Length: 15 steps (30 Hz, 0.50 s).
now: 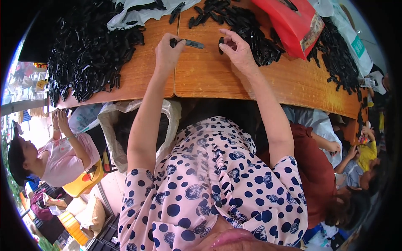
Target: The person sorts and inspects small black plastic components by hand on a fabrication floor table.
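Over the wooden table [217, 79], my left hand [167, 54] is closed in a pinch on a long, narrow dark grey plastic piece, clip-like in shape [194, 44]. Its free end points right, toward my other hand. A short distance away, my right hand [239, 54] pinches a small black plastic piece [221, 45] between thumb and fingers, with one finger raised. The two pieces are apart. Beyond my right hand lies a pile of similar black pieces [264, 46]. A larger heap of black pieces [92, 54] covers the table to the left of my left hand.
A red bag [289, 25] lies at the far right, with more black pieces [339, 58] beyond it. White plastic [138, 14] rests at the back. Below the table edge an open white sack [111, 129] stands on my left. Other people sit at both sides.
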Each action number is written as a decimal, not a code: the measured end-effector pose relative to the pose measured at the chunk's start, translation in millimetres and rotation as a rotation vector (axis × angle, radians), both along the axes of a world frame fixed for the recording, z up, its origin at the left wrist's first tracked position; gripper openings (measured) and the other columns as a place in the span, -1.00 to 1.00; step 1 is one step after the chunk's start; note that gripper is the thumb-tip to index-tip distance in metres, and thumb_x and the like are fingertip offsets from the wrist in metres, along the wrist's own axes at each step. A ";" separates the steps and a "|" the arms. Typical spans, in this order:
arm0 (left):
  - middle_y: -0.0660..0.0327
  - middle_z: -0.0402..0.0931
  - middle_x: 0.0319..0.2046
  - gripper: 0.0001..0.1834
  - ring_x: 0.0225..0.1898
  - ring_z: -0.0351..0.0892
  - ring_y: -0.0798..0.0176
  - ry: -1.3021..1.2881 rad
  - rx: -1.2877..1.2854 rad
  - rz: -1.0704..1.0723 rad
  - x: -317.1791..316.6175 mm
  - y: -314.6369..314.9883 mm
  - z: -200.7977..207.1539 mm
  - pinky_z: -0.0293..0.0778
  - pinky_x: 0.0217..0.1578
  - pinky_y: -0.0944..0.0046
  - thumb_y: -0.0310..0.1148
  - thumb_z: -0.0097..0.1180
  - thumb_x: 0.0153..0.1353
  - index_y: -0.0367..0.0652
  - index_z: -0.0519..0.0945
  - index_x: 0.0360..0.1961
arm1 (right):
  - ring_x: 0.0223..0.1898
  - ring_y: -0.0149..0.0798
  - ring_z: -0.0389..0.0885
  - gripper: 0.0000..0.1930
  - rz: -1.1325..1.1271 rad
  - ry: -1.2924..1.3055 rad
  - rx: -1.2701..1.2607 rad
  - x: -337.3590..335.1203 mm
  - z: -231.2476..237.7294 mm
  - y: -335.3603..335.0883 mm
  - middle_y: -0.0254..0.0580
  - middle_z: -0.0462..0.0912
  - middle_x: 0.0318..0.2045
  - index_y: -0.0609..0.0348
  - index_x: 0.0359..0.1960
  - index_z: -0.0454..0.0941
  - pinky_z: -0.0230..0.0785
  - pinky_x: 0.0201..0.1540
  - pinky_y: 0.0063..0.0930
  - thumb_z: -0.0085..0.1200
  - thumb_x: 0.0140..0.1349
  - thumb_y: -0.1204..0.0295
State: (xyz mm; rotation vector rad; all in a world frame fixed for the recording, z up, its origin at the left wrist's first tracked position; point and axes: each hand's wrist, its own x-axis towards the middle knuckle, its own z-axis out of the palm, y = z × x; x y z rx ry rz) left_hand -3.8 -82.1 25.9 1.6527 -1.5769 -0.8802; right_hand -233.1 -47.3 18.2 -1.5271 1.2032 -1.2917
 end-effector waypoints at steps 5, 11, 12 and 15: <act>0.30 0.50 -0.43 -0.76 -0.45 0.50 0.45 0.524 -0.036 0.036 -8.5 25.9 6.5 0.42 -0.55 0.42 -0.44 0.30 0.07 -0.23 0.53 -0.25 | -0.39 -0.40 0.65 -0.76 0.065 -0.524 0.302 30.0 12.2 14.3 -0.21 0.64 -0.36 0.31 -0.14 0.51 0.47 -0.38 -0.63 0.14 0.25 0.42; 0.35 0.48 -0.40 -0.82 -0.47 0.41 0.53 0.689 -0.096 0.054 -19.6 45.4 19.2 0.40 -0.58 0.53 -0.54 0.24 0.11 -0.18 0.53 -0.25 | -0.48 -0.37 0.66 -0.85 -0.050 -0.550 0.277 66.6 12.9 29.2 -0.20 0.63 -0.43 0.25 -0.27 0.45 0.44 -0.50 -0.64 0.07 0.29 0.42; 0.35 0.48 -0.40 -0.82 -0.47 0.41 0.53 0.688 -0.095 0.053 -20.6 47.3 20.5 0.40 -0.58 0.53 -0.54 0.24 0.11 -0.18 0.53 -0.25 | -0.47 -0.38 0.66 -0.85 -0.062 -0.561 0.247 68.9 12.5 29.4 -0.21 0.63 -0.43 0.25 -0.25 0.43 0.44 -0.49 -0.64 0.06 0.30 0.42; 0.36 0.47 -0.40 -0.82 -0.46 0.41 0.54 0.649 -0.124 0.045 -21.0 52.0 21.8 0.40 -0.58 0.53 -0.53 0.24 0.12 -0.18 0.53 -0.24 | -0.42 -0.39 0.66 -0.86 -0.121 -0.638 0.171 74.9 7.7 28.7 -0.20 0.62 -0.41 0.26 -0.22 0.40 0.44 -0.45 -0.64 0.02 0.32 0.44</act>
